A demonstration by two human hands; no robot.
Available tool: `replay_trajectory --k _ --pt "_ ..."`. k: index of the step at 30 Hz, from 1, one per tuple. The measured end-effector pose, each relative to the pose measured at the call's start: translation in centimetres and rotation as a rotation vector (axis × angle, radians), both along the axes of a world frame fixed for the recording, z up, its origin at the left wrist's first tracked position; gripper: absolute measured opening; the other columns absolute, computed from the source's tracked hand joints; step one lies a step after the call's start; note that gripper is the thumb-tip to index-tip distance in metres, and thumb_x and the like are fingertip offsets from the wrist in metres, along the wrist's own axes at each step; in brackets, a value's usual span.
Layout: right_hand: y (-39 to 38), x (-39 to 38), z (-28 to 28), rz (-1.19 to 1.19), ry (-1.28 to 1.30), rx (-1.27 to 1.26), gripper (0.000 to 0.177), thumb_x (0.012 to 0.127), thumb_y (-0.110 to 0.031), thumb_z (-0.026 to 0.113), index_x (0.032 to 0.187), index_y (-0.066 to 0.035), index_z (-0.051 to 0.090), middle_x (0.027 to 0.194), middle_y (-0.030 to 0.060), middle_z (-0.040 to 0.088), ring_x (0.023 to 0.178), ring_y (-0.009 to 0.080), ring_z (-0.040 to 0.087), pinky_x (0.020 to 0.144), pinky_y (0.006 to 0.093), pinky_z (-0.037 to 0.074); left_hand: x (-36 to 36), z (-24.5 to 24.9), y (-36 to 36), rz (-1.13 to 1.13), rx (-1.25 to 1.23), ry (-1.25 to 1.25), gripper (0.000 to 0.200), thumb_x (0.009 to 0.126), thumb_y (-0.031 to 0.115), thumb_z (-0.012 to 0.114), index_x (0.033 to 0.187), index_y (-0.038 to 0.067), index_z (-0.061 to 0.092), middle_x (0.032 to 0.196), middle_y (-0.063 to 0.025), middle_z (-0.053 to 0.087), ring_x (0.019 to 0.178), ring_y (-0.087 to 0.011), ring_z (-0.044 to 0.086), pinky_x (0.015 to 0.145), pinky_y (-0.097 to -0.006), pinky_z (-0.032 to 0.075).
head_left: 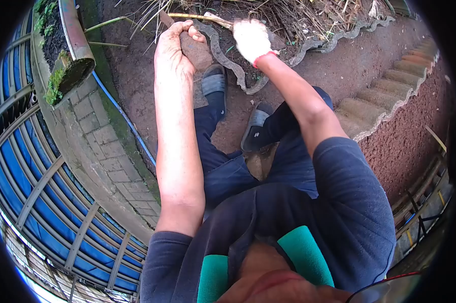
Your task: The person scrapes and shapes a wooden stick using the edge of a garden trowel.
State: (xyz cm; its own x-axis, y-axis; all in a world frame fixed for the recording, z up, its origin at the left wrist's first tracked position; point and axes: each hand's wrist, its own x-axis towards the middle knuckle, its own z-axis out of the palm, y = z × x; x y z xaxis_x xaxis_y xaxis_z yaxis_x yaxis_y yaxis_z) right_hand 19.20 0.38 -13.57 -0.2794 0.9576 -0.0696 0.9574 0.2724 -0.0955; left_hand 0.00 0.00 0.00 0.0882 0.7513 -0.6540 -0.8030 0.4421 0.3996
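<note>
My left hand (pixel 176 48) is bare and soil-marked, its fingers curled closed. A rust-brown, flat pointed piece (pixel 165 19) sticks out past its far side; what the palm holds is hidden. Right beside those fingers is a grey-brown stone (pixel 196 54). My right hand (pixel 251 39), in a white knit glove with a red cuff, is closed in a fist at the end of a thin yellowish stick (pixel 202 17). That stick runs leftward to near the rust-brown piece, over dark soil and dry stalks.
Wavy edging (pixel 228 63) borders a bed of dry stalks (pixel 303 20) ahead. My sandalled feet (pixel 255 126) stand on bare soil. Corrugated tiles (pixel 384 96) line the right. To the left are a mossy pipe-like trough (pixel 76 45), a blue hose (pixel 119 108) and brick paving (pixel 104 141).
</note>
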Motion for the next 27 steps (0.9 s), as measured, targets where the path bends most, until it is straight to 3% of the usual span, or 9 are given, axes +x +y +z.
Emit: replay_trajectory --k 2,5,7,11,13,16,22,25,27 --pt "-1.7 3.0 1.7 -0.043 0.07 0.046 0.019 0.087 -0.013 0.056 0.103 -0.003 0.063 0.095 0.017 0.069 0.086 0.0297 0.069 0.071 0.0418 0.056 0.9 -0.7 -0.1 0.001 -0.045 0.009 0.018 0.085 -0.003 0.064 0.101 -0.008 0.059 0.07 -0.0118 0.062 0.058 -0.0158 0.061 0.055 -0.0266 0.053" --pt "-2.7 4.2 5.8 -0.145 0.314 0.185 0.028 0.082 -0.01 0.062 0.109 -0.003 0.063 0.105 0.0166 0.067 0.098 0.0344 0.066 0.087 0.0429 0.053 0.7 -0.6 1.2 -0.101 0.061 0.197 0.015 0.084 -0.004 0.064 0.097 -0.007 0.059 0.068 -0.0105 0.062 0.056 -0.0159 0.061 0.052 -0.0277 0.053" --pt "-5.9 6.0 8.5 -0.276 0.731 0.34 0.035 0.08 -0.009 0.065 0.115 -0.009 0.064 0.112 0.0164 0.067 0.109 0.0347 0.062 0.096 0.0428 0.049 3.2 -1.1 0.2 -0.19 0.004 0.271 0.019 0.083 -0.001 0.066 0.1 -0.005 0.059 0.066 -0.0109 0.062 0.052 -0.0194 0.061 0.052 -0.0294 0.055" --pt "-12.1 7.1 9.4 -0.489 0.773 0.425 0.032 0.079 -0.009 0.065 0.112 -0.008 0.065 0.109 0.0161 0.067 0.106 0.0335 0.063 0.095 0.0417 0.05 8.8 -2.4 -4.8 -0.291 -0.086 0.458 0.022 0.083 0.004 0.067 0.102 -0.003 0.058 0.077 -0.0124 0.061 0.057 -0.0285 0.064 0.06 -0.0432 0.064" --pt "-15.1 7.5 8.4 -0.738 1.026 -0.048 0.03 0.08 -0.009 0.063 0.11 -0.007 0.067 0.114 0.0171 0.065 0.105 0.0357 0.063 0.093 0.0415 0.05 10.9 -3.6 -7.8 -0.366 -0.136 0.446 0.006 0.081 0.0 0.06 0.086 -0.001 0.057 0.084 -0.0116 0.055 0.06 -0.0254 0.063 0.054 -0.045 0.062" --pt "-19.4 5.9 9.0 -0.702 0.971 0.084 0.03 0.081 -0.006 0.06 0.11 -0.007 0.068 0.122 0.0187 0.061 0.108 0.0366 0.062 0.094 0.042 0.05 12.4 -6.9 -10.9 -0.425 -0.181 0.381 0.015 0.08 -0.003 0.063 0.094 0.0 0.058 0.085 -0.0114 0.056 0.067 -0.025 0.064 0.056 -0.0426 0.063" --pt "-23.8 7.2 16.1 -0.46 1.06 0.237 0.031 0.08 -0.002 0.066 0.111 -0.004 0.068 0.127 0.0197 0.06 0.113 0.0295 0.063 0.093 0.0347 0.052 13.7 -3.7 -14.9 -0.263 -0.07 0.322 0.023 0.083 -0.008 0.066 0.103 0.001 0.058 0.092 -0.0136 0.066 0.07 -0.0232 0.068 0.06 -0.033 0.061" --pt "-26.1 7.6 18.1 -0.414 1.369 0.047 0.028 0.081 -0.001 0.068 0.108 -0.003 0.067 0.132 0.0186 0.057 0.108 0.0246 0.065 0.088 0.0326 0.054 12.8 -5.1 -15.5 -0.275 0.002 -0.121 0.016 0.093 0.002 0.059 0.109 0.003 0.059 0.092 -0.0102 0.066 0.077 -0.0224 0.068 0.063 -0.038 0.061" --pt "-26.8 7.9 18.1 -0.362 1.299 0.14 0.027 0.081 -0.002 0.069 0.108 -0.002 0.066 0.133 0.0173 0.054 0.106 0.0234 0.065 0.084 0.0321 0.056 12.9 -3.6 -16.4 -0.34 0.071 -0.141 0.018 0.093 0.004 0.059 0.111 0.003 0.059 0.092 -0.0089 0.066 0.078 -0.0214 0.068 0.066 -0.0389 0.061"
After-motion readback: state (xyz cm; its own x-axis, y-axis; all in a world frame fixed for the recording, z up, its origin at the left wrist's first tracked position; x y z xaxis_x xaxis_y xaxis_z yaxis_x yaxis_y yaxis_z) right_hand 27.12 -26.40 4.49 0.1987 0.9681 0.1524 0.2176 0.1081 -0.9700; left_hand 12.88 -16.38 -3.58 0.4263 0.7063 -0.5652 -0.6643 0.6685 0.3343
